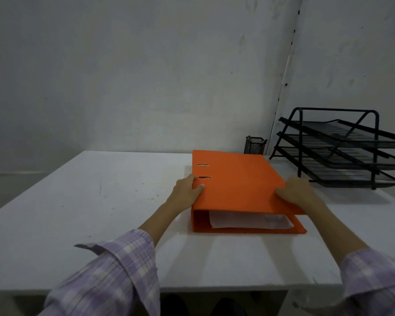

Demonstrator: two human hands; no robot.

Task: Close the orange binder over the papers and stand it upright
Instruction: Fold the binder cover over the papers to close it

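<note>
A lilac checked sleeve [114,270] reaches in from the lower left over the white table [78,201]. At its end the left hand [187,190] grips the spine edge of the orange binder [235,183], thumb lying on the top cover and the fingers curled round the side. Just beyond that thumb, two metal slots [203,171] sit in the cover, one behind the other.

The binder lies flat on the table between the two hands, its cover down over the papers [249,221]. The cover is not fully shut: on the side facing the person a gap shows the white sheets inside, resting on the lower cover.

The right hand [298,190] holds the binder's opposite, open edge, fingers spread on the top cover; its thumb is hidden, so how tightly it clasps cannot be told.

Beyond the right hand, near the wall, stands a small black mesh pen cup [254,145]. To the right of that hand, apart from the binder, sits a black three-tier wire letter tray [342,151].
</note>
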